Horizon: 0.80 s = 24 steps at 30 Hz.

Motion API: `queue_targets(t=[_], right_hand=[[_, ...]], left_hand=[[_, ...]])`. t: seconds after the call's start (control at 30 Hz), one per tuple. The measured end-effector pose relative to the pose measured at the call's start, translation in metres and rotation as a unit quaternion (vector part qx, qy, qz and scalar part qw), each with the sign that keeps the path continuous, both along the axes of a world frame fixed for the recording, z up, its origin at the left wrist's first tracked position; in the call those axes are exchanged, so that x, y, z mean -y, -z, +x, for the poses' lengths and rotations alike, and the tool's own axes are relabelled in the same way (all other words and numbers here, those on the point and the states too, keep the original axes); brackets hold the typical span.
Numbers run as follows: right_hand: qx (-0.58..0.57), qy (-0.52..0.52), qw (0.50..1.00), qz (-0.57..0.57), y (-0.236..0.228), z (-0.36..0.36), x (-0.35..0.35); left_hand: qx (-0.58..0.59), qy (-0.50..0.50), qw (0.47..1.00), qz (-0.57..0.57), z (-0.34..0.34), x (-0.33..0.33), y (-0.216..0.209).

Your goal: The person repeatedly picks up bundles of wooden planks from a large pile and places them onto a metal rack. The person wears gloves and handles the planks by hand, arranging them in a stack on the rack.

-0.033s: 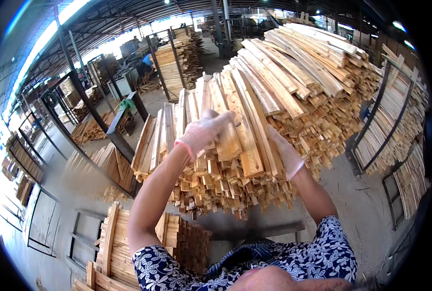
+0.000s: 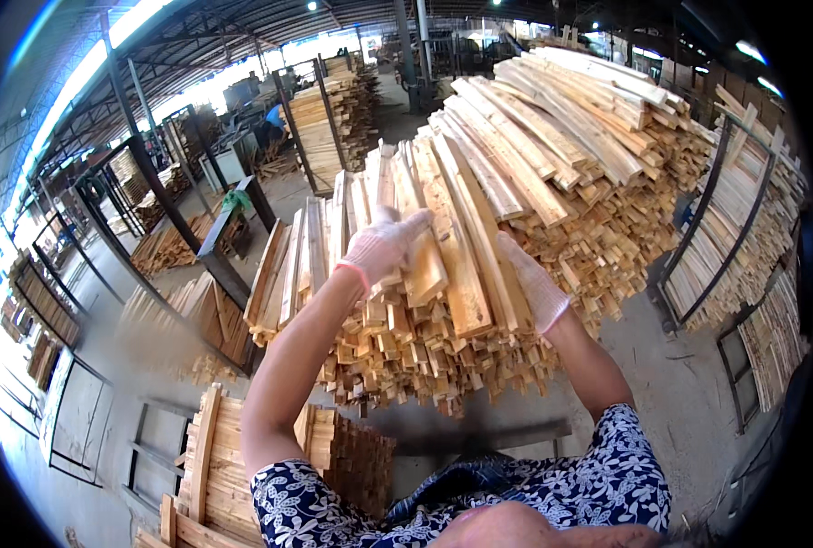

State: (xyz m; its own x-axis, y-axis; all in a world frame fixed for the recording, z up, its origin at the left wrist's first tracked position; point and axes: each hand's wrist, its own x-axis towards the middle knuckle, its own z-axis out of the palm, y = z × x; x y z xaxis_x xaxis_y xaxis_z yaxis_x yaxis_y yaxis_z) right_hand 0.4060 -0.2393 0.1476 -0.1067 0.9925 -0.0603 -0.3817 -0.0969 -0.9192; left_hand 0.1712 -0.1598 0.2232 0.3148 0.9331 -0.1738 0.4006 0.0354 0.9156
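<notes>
Both of my hands wear pale knitted gloves and are at the near end of a large pile of wooden strips. My left hand rests on the upper strips, its thumb and forefinger stretched out and apart. Beside its fingertips lies a light wooden strip, its end jutting toward me. My right hand lies with straight fingers along the outer side of a board. Between the two hands is a wider knotty board. The undersides of both hands are hidden.
Below left stands a lower stack of strips, close to my left elbow. A dark metal post rises left of the pile. Racked wood stands to the right, and another upright stack stands farther back. Grey concrete floor shows around the pile.
My hands have shifted very slightly left, along with a small shift of the whole view. The boards keep their places, and nothing has been picked up or let go.
</notes>
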Motion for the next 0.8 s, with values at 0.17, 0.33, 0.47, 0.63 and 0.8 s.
queue_targets(t=[0.17, 0.33, 0.47, 0.63, 0.8], right_hand=[[0.104, -0.028, 0.994, 0.005, -0.016, -0.004, -0.025], [0.233, 0.008, 0.969, 0.087, 0.030, -0.016, -0.009], [-0.037, -0.054, 0.996, 0.060, 0.055, -0.037, 0.035], [-0.058, 0.006, 0.997, 0.042, 0.072, -0.064, 0.013], [-0.015, 0.076, 0.991, 0.105, 0.122, -0.077, 0.028]], left_hand=[[0.035, -0.125, 0.992, -0.001, 0.036, -0.045, 0.040], [-0.094, -0.033, 0.993, 0.057, 0.033, 0.030, 0.007], [0.093, -0.060, 0.993, 0.044, 0.025, 0.088, 0.048], [0.154, -0.086, 0.979, -0.099, 0.001, 0.051, 0.100], [0.210, -0.037, 0.976, 0.046, -0.018, 0.084, 0.147]])
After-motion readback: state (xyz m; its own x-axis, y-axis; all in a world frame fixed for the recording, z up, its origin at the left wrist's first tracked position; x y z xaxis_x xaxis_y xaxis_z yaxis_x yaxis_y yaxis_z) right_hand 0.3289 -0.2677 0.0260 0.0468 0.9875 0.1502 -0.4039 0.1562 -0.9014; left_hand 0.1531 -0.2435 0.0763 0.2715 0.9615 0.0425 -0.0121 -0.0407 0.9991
